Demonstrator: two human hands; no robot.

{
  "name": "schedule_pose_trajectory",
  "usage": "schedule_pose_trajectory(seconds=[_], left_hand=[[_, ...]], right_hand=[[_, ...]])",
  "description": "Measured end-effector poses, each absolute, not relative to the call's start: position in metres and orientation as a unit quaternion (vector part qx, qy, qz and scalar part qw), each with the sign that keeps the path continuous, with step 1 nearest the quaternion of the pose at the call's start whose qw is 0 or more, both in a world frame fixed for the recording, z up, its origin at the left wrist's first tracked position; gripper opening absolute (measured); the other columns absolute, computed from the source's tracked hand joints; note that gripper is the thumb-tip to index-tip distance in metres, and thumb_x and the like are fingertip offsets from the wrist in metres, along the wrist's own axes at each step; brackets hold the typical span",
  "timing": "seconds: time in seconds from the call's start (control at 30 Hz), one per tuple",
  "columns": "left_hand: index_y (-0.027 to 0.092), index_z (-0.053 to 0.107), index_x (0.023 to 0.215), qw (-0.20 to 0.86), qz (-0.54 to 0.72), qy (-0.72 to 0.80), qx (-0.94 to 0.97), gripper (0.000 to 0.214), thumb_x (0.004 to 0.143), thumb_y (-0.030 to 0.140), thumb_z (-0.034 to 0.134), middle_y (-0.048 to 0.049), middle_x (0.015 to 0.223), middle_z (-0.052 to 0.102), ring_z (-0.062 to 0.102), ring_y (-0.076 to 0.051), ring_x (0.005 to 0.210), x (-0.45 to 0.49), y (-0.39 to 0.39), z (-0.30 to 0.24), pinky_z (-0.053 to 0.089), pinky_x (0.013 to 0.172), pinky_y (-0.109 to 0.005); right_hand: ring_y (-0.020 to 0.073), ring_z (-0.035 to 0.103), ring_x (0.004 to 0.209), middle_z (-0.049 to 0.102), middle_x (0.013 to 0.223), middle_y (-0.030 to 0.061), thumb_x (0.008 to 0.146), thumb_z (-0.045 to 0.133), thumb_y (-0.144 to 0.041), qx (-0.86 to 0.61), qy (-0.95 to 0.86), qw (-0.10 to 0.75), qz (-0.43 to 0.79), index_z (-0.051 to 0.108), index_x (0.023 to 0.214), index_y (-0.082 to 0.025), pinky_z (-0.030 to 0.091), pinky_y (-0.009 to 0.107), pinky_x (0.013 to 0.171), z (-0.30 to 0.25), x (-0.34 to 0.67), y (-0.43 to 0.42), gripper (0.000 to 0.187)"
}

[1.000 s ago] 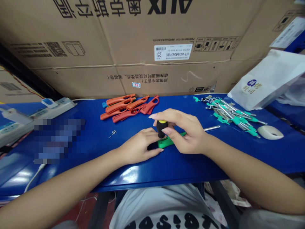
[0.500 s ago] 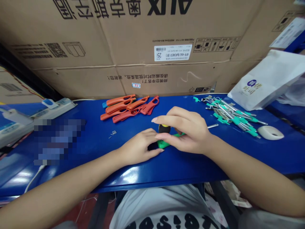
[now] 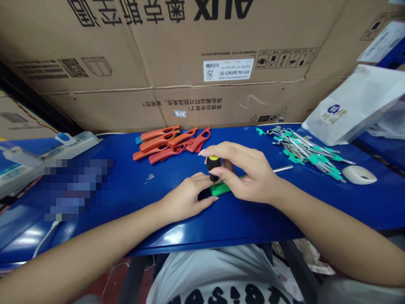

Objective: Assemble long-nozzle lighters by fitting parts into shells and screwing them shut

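Note:
A green long-reach lighter [image 3: 225, 188] with a metal tube [image 3: 283, 169] lies on the blue tabletop in front of me. My left hand [image 3: 190, 195] closes around its handle end, thumb on the near side. Between the fingers and thumb of my right hand [image 3: 248, 171] is a short screwdriver [image 3: 214, 167] with a black and yellow handle. It stands nearly upright, its shaft pointing down onto the green handle. The exact contact at the tip is too small to make out. My right hand covers part of the lighter.
Orange and red lighter casings [image 3: 172, 143] lie behind my left hand, with tiny screws [image 3: 151, 176] nearer. At right are metal lighter tubes with green parts [image 3: 311, 154], a whitish oval object [image 3: 360, 175] and a paper bag [image 3: 354, 105]. A power strip [image 3: 72, 147] sits left; a carton [image 3: 177, 50] stands behind.
My right fingers have shifted around the screwdriver, so more of its handle and its shaft now show. The lighter's tube has shifted slightly right and my left hand keeps its hold.

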State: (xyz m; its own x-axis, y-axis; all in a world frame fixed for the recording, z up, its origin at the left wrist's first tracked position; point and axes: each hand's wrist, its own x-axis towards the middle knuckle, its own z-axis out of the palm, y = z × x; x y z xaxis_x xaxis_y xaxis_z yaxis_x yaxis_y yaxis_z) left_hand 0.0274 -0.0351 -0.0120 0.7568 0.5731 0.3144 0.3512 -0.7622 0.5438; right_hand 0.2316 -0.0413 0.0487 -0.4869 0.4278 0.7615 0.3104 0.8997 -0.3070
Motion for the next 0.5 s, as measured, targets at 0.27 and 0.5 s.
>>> schedule_pose_trajectory(seconds=[0.27, 0.5], left_hand=[[0.017, 0.070, 0.106, 0.232, 0.243, 0.265, 0.904, 0.015, 0.093, 0.023, 0.069, -0.0057, 0.098, 0.074, 0.067, -0.022, 0.091, 0.0268, -0.0338, -0.0151, 0.055, 0.085, -0.036], [0.017, 0.070, 0.113, 0.248, 0.246, 0.289, 0.891, 0.022, 0.093, 0.025, 0.071, -0.0080, 0.114, 0.075, 0.068, -0.024, 0.103, 0.0289, -0.0363, -0.0102, 0.054, 0.093, -0.038]], right_hand=[[0.0148, 0.065, 0.072, 0.072, 0.098, 0.0069, 0.098, 0.064, -0.042, -0.269, -0.858, 0.435, -0.046, 0.061, 0.116, -0.019, 0.049, 0.026, 0.058, 0.0469, 0.2293, -0.0441, 0.030], [0.0141, 0.069, 0.093, 0.070, 0.107, 0.0067, 0.101, 0.053, -0.020, -0.232, -0.823, 0.477, 0.204, 0.056, 0.126, -0.017, 0.058, 0.023, 0.072, 0.0445, 0.2295, -0.0400, 0.025]])
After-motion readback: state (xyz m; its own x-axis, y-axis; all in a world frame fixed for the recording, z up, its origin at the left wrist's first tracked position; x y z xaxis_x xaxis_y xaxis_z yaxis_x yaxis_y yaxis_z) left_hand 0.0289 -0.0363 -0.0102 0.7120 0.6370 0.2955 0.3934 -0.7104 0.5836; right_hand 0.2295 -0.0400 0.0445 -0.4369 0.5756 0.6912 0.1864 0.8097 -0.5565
